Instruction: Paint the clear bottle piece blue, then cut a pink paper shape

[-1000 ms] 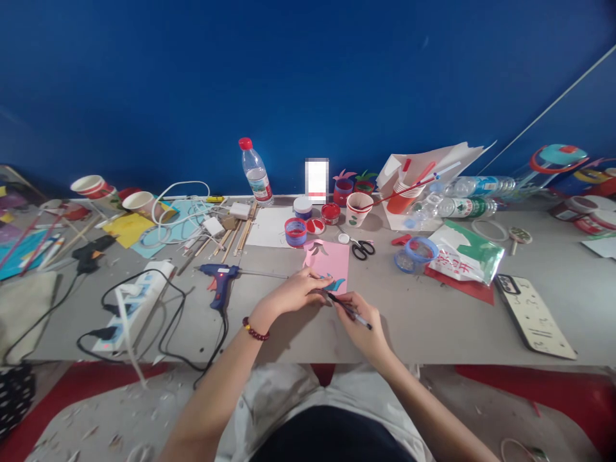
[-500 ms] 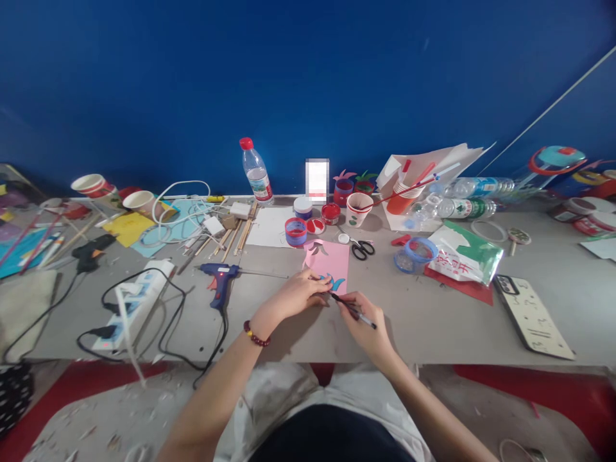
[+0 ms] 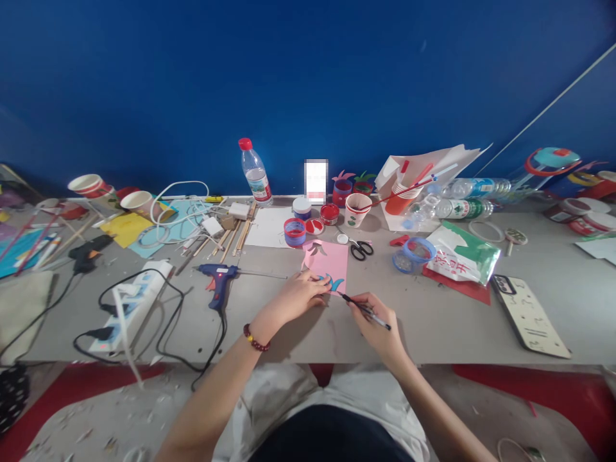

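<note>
My left hand [image 3: 303,292] lies on the pink paper [image 3: 334,258], its fingers stretched out over a blue leaf-shaped paper cutout [image 3: 333,283]. The cutout's pointed tips show past the fingertips; part of it is hidden beneath them. In my right hand [image 3: 378,324], closed in a writing grip, is a black pen [image 3: 364,309] with a clear barrel. The pen's tip is beside the pink paper's lower right corner, a short way right of the cutout. A curved slot is cut near the sheet's upper left edge.
Black scissors [image 3: 360,249] lie behind my right hand. A blue glue gun [image 3: 220,282] and power strip [image 3: 137,307] with cables lie left. Behind the paper stand paint jars [image 3: 295,235] and a paper cup [image 3: 357,212]. A phone [image 3: 532,314] rests at right.
My right hand has moved right with the pen, taking the tip away from the blue cutout's edge. My left hand stays in nearly the same place, and more of the cutout shows.
</note>
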A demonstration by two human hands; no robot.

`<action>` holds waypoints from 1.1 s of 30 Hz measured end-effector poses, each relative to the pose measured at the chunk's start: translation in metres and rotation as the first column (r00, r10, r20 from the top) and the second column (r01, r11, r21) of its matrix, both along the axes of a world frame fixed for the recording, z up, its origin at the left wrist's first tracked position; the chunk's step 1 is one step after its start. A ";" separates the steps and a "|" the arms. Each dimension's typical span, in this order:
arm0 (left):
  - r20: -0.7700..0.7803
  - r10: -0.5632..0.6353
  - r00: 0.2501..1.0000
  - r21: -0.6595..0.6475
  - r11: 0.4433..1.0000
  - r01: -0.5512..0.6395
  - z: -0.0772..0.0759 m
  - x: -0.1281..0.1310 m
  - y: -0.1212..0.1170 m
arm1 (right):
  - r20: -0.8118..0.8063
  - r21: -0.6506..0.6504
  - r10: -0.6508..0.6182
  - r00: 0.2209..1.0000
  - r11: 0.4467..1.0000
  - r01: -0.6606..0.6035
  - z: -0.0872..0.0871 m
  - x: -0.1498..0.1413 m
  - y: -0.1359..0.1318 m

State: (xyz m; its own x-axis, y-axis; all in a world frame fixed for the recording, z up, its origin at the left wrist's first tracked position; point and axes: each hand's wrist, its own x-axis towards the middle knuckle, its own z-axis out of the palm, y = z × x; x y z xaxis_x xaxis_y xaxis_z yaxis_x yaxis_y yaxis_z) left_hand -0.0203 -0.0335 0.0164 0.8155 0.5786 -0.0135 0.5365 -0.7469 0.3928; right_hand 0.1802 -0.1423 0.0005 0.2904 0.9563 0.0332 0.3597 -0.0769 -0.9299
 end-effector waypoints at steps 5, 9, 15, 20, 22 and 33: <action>-0.077 0.041 0.996 0.217 0.976 -0.024 0.005 0.009 -0.015 | -0.151 -0.087 -0.023 0.988 0.996 0.010 -0.004 0.010 0.000; -0.146 0.083 0.986 0.317 0.948 -0.033 0.009 0.020 -0.027 | -0.173 -0.089 -0.034 0.984 0.996 0.019 -0.003 0.019 0.003; -0.292 0.121 0.949 0.390 0.921 0.002 0.015 0.038 -0.039 | -0.009 -0.002 0.073 0.997 0.997 -0.073 0.010 0.026 0.015; -0.352 0.149 0.924 0.386 0.923 -0.002 0.009 0.046 -0.044 | 0.019 -0.005 0.197 0.980 0.980 -0.197 0.023 0.028 0.028; -0.343 0.158 0.926 0.395 0.919 -0.010 0.007 0.047 -0.045 | 0.030 -0.001 0.243 0.970 0.970 -0.243 0.028 0.029 0.035; -0.249 0.234 0.940 0.433 0.895 -0.108 -0.012 0.062 -0.056 | 0.096 0.059 0.373 0.923 0.924 -0.379 0.027 0.002 0.092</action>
